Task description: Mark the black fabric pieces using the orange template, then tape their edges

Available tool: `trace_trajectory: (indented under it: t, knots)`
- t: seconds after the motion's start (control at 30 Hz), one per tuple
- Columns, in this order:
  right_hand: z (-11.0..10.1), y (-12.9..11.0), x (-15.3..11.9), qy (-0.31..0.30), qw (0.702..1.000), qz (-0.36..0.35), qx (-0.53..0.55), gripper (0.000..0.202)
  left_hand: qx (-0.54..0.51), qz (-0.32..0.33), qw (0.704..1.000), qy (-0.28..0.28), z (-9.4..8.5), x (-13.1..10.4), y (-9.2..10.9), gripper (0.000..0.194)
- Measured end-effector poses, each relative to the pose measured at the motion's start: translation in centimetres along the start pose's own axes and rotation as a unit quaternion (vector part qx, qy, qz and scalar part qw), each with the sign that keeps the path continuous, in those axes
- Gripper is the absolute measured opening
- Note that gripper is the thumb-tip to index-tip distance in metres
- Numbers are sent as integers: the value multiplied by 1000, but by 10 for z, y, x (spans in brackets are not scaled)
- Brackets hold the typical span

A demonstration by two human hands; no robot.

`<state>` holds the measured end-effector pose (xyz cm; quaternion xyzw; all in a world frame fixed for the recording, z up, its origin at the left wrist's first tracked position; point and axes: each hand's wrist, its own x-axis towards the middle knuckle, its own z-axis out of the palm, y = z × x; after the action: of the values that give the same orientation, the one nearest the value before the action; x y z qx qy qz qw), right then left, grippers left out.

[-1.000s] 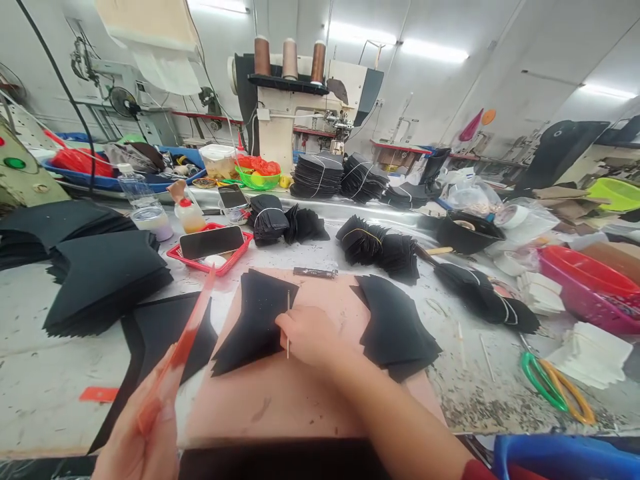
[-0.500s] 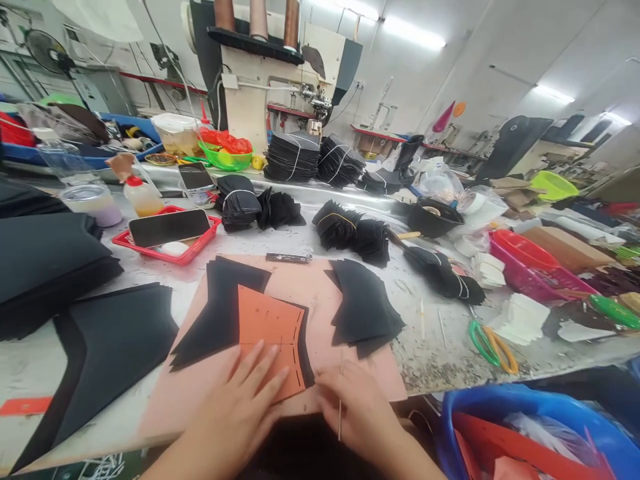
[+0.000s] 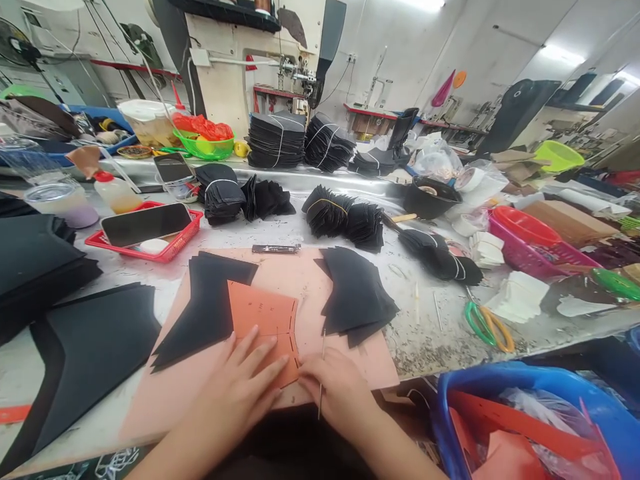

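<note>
My left hand [image 3: 240,380] lies spread, fingers apart, on the lower part of an orange template [image 3: 260,313] marked with dark slots. Under the template is a pink board [image 3: 175,393]. At the template's lower right edge is my right hand [image 3: 335,387], fingers closed around a thin metal rod [image 3: 321,383] that points up and down. Black cut pieces [image 3: 207,300] lie left of the template, partly beside its edge. Another fanned pile of black pieces [image 3: 355,293] rests on the board's right side.
A red basket [image 3: 180,243] holding a phone stands at left. Bundled black pieces [image 3: 343,217] sit behind the board. Green and orange scissors [image 3: 490,327] lie right. A blue tub [image 3: 445,400] with scraps is at lower right; black stacks [image 3: 40,253] are far left.
The view has shifted, so most things appear further left and slightly higher. The black edge that showed right of the template is no longer visible. Both hands keep their hold.
</note>
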<state>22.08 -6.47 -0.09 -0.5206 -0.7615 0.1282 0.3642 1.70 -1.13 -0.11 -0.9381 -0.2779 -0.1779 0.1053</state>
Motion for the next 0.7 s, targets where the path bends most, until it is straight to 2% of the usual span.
trace_trajectory:
  t: [0.17,0.3,0.37,0.47,0.53,0.7]
  knots:
    - [-1,1,0,-35,999,23,3,16,-26,-38,999,11,-6,11,1,32]
    - [-21,2,12,-94,993,58,35,22,-25,-58,998,-18,-13,20,2,30]
    - [-33,2,23,-94,990,88,59,26,-30,-59,998,-17,-12,21,2,29]
    - [-41,1,43,-65,989,101,84,30,-34,-45,998,16,-5,19,1,32]
    - [-38,-1,55,-85,985,123,89,29,-31,-38,998,32,-2,17,1,36]
    - [-22,-8,77,-198,964,179,16,23,-23,-26,999,20,-3,19,1,42]
